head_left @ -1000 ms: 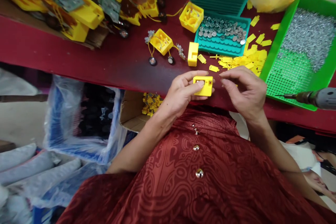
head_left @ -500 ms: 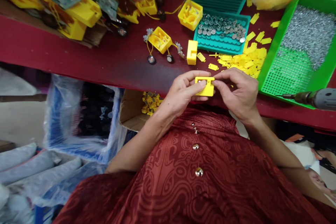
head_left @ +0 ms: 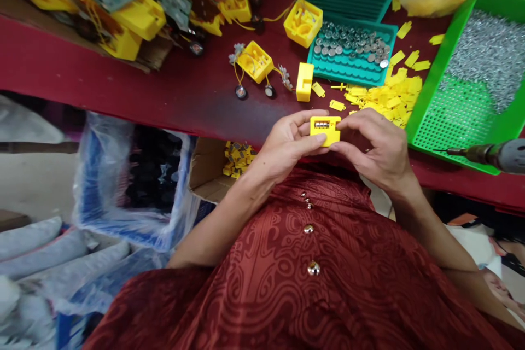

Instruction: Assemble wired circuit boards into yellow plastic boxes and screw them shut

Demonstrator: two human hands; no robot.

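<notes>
My left hand (head_left: 287,142) grips a small yellow plastic battery case (head_left: 330,139), its thumb on the front face and its fingers behind. In the case's open slot lies a short row of shiny button cells (head_left: 321,125). My right hand (head_left: 377,145) has thumb and index finger at the case's right edge; its other fingers are curled. Just beyond the hands, another yellow case (head_left: 304,83) stands on the table, beside loose yellow battery covers (head_left: 337,105). A teal tray (head_left: 348,68) behind them holds rows of button cells.
A green basket (head_left: 424,115) of small metal screws stands right, with an electric screwdriver (head_left: 508,156) at its near edge. Wired yellow housings (head_left: 255,61) lie left of the tray; more are piled far left. A cardboard box (head_left: 211,169) of small yellow parts sits below the table edge.
My left thumb has slid down off the slot, so the button cells now show. The right fingers have spread a little along the case's edge. The whole view has shifted slightly.
</notes>
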